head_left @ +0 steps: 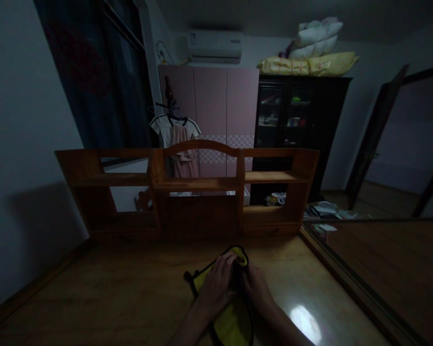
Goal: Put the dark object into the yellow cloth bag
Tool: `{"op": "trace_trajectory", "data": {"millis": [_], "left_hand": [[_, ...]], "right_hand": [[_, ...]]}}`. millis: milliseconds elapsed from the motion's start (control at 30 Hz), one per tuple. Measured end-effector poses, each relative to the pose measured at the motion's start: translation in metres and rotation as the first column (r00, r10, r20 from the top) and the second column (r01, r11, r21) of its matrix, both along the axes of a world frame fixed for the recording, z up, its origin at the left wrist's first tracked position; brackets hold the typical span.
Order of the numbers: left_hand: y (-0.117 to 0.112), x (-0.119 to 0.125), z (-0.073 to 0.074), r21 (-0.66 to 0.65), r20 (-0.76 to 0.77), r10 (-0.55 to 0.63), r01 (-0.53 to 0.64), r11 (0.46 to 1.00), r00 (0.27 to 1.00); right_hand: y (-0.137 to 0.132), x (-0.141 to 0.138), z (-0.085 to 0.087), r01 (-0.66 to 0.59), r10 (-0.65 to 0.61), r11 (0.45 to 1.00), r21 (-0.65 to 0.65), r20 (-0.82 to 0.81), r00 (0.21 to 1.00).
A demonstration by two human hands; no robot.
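A yellow cloth [234,324] with dark edging lies partly bunched on the wooden surface in front of me. My left hand [217,282] is closed over its left side, fingers bent near a curled upper fold. On the other side, my right hand [255,284] grips the dark-edged part of that fold, its fingertips mostly hidden. One corner of the cloth with a dark tip pokes out to the left of my left hand. The dim light leaves the folds between the two hands unclear.
A low wooden shelf unit [198,185] stands along the far edge of the wooden surface [130,288]. A raised rim [346,278] borders the right side. Behind are a pink wardrobe [211,101], hanging clothes [180,139] and a dark cabinet [321,115]; a wall is close at left.
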State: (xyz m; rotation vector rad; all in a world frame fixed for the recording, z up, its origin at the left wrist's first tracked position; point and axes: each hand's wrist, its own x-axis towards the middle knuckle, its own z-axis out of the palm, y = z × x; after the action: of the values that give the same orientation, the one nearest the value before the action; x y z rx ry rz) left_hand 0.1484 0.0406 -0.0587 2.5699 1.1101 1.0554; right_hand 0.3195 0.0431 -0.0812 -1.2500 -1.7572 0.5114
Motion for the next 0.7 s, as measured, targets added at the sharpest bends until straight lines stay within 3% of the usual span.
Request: {"op": "trace_trajectory", "data": {"millis": [700], "left_hand": [[0.002,0.002,-0.002,-0.032,0.089,0.017,-0.014,0.999,0.996]], "right_hand": [[-0.014,-0.006,0.021,-0.019,0.010,0.998,-0.062,-0.154,0.988]]}}
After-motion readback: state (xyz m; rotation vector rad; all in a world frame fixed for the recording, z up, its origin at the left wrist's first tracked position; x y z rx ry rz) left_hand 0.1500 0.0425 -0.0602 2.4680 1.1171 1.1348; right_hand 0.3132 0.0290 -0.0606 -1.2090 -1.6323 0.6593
